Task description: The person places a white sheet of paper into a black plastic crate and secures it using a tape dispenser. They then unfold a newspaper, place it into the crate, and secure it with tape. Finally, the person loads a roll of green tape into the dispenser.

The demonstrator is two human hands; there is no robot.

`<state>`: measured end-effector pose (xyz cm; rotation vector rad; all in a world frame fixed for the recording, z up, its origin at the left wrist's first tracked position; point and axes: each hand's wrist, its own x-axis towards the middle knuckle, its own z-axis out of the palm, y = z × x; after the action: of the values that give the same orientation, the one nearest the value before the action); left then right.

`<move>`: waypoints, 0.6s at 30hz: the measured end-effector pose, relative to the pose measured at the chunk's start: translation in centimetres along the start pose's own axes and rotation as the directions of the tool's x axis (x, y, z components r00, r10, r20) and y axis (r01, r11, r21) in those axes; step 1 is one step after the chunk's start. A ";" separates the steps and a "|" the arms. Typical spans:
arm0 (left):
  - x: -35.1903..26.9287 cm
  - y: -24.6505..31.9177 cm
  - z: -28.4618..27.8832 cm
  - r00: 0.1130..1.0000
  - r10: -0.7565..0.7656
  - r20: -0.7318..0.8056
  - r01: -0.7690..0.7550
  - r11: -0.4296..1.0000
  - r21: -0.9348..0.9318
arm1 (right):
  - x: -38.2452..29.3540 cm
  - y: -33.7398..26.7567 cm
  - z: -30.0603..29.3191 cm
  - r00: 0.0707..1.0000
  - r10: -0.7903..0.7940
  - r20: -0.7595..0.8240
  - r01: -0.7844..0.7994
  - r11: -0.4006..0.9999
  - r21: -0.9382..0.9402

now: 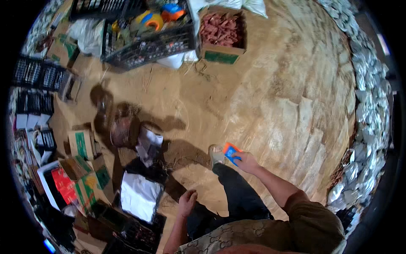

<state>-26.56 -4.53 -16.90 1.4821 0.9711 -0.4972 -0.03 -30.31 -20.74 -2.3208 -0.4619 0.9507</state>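
My right hand (246, 162) is closed on a flat blue and orange object (232, 153), which looks like a packet, held over my sandalled foot. Its exact kind cannot be told. My left hand (187, 202) is curled in front of my left leg, and nothing shows in it. To its left lies a white sheet (140, 195) on top of a dark crate or box. Farther up, a brownish round container (124, 130) stands on the dirt floor beside crumpled white and grey material (148, 144).
Cardboard boxes (81, 144) and black plastic crates (41, 74) crowd the left side. At the top stand a large black crate (149, 52) and a cardboard box of reddish pieces (224, 52). Silvery bags (366, 92) line the right edge, beyond the pale, uneven floor.
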 end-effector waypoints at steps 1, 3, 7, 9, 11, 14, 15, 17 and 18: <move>0.2 -1.3 -0.4 0.998 0.066 0.002 -0.066 0.997 0.044 | -1.8 1.7 -3.3 0.985 0.174 0.009 -0.172 0.980 -0.096; 0.9 0.7 -2.6 0.999 -0.039 0.005 0.039 0.997 0.068 | -7.4 7.4 -7.4 0.912 0.372 -0.171 -0.392 0.914 -0.107; 3.6 2.6 -9.4 0.972 -0.233 -0.014 0.232 0.972 -0.032 | -16.8 14.8 -13.6 0.819 0.476 -0.321 -0.482 0.874 0.066; 4.8 5.1 -11.1 0.933 -0.357 -0.046 0.344 0.922 -0.178 | -18.3 13.9 -15.8 0.762 0.568 -0.309 -0.562 0.818 0.118; 6.1 7.2 -11.1 0.901 -0.374 -0.218 0.375 0.926 -0.042 | -17.6 13.1 -17.7 0.744 0.591 -0.311 -0.564 0.806 0.181; 9.4 8.5 -11.4 0.937 -0.301 -0.178 0.308 0.951 0.010 | -12.5 11.3 -19.4 0.779 0.487 -0.394 -0.415 0.872 0.259; 10.9 8.3 -10.9 0.945 -0.295 -0.140 0.295 0.955 -0.024 | -10.0 11.7 -19.5 0.793 0.456 -0.403 -0.369 0.887 0.277; 14.4 12.5 -8.6 0.992 -0.095 -0.077 0.111 0.964 0.242 | -5.2 12.2 -19.7 0.818 0.404 -0.410 -0.287 0.904 0.318; 15.0 15.4 -6.4 0.991 -0.065 -0.120 0.080 0.990 0.120 | -3.2 8.9 -21.6 0.845 0.447 -0.293 -0.311 0.858 0.409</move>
<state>-7.43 7.11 -18.41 1.6058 1.1049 -0.5375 14.15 -47.12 -12.28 -2.2224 0.3301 0.6559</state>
